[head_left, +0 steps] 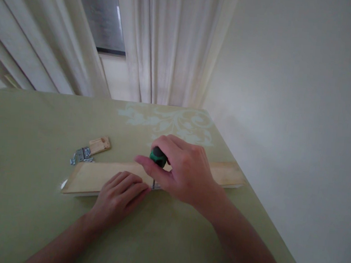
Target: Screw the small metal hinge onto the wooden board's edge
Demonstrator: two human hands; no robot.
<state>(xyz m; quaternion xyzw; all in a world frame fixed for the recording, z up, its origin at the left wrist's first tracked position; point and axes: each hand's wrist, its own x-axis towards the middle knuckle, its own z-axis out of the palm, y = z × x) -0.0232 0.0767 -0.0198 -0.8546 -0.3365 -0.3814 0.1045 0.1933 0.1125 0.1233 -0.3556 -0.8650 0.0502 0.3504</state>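
Note:
A long pale wooden board (94, 176) lies across the table. My right hand (184, 169) is closed around a screwdriver (158, 157) with a green and black handle, held upright over the board. Its shaft goes down to a small metal plate (156, 186) at the board's near edge, which looks like a hinge and is partly covered by my hand. My left hand (121, 192) is closed on the board's near edge, fingers pressed together, with the fingertips beside the plate. The screwdriver's tip is too small to make out.
Behind the board's left end lie a metal hinge (83, 153), several loose screws (73, 160) and a small wooden piece (99, 144). The green table (47, 116) has a pale floral pattern. A wall (287, 116) is at the right, curtains (177, 45) at the back.

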